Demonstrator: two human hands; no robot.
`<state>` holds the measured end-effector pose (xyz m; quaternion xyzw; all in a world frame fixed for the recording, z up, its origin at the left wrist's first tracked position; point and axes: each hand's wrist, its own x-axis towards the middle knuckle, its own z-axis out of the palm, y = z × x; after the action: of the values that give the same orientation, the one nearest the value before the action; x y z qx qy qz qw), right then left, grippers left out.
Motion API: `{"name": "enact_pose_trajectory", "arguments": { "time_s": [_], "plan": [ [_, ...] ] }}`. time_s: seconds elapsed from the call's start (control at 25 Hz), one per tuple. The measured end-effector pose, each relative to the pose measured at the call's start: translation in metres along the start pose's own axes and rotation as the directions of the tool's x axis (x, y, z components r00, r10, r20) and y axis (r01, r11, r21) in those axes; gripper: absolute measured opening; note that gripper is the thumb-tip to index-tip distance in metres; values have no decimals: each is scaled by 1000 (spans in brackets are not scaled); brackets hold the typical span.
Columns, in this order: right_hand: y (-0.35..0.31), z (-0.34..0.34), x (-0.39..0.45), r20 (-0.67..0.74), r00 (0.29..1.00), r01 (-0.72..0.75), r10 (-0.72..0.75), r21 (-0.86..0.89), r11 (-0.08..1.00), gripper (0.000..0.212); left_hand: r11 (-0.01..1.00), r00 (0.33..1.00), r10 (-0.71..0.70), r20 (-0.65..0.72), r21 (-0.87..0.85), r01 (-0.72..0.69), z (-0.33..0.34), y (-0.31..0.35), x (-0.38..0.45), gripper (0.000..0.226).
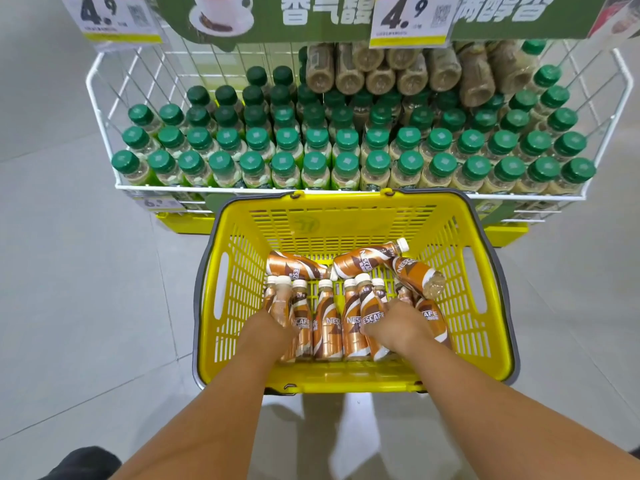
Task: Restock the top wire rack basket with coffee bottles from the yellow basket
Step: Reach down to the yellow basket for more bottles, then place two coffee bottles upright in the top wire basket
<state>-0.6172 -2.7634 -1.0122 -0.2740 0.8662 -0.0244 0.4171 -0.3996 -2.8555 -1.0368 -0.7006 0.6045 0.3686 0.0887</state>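
Here, low in the frame, both hands reach into the yellow basket: left hand grips a coffee bottle, right hand grips another. Above, the wire rack basket holds green-capped bottles.

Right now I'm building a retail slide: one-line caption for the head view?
Both hands reach into the yellow basket among brown coffee bottles, below the wire rack basket.
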Motion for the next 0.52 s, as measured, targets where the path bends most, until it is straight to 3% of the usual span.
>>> {"name": "enact_pose_trajectory", "arguments": {
  "time_s": [0.12,0.24,0.52],
  "plan": [
    [1,-6,-1,30,1000,1,-9,246,969,66,993,1000,2,27,-120,1,-3,2,0,44],
    [-6,-20,-8,29,997,46,-68,487,872,54,967,997,71,-3,-246,-69,-17,16,-17,35],
    [-30,-104,-77,-67,969,228,-239,617,753,45,881,977,173,-121,-426,-208,-99,76,-96,41]
  ]
}}
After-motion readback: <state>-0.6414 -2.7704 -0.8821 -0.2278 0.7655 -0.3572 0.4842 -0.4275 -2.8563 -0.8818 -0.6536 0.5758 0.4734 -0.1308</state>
